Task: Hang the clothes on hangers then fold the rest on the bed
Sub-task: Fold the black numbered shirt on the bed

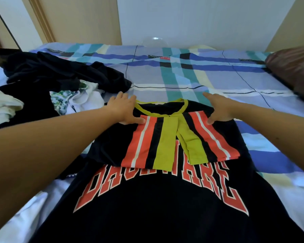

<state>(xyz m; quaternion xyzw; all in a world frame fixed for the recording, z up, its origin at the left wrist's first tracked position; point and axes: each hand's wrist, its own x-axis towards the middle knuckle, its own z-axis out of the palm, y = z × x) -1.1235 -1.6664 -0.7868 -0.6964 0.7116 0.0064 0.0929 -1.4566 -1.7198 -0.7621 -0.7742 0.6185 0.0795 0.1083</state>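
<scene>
- The black shirt lies flat on the bed, filling the centre and bottom of the frame, with its neck toward the top.
- Its striped sleeves are folded inward across the chest and meet mid-frame, probably to narrow the shirt for folding.
- The left hand and right hand press flat on the shoulders, grip released and fingers straight, seemingly to smooth and pin the folds.
- A pile of clothes sits unfolded at the upper left.

You're in a home bedroom: a bed with plaid sheets, a pillow right of your fingers, loose clothes piled left.
</scene>
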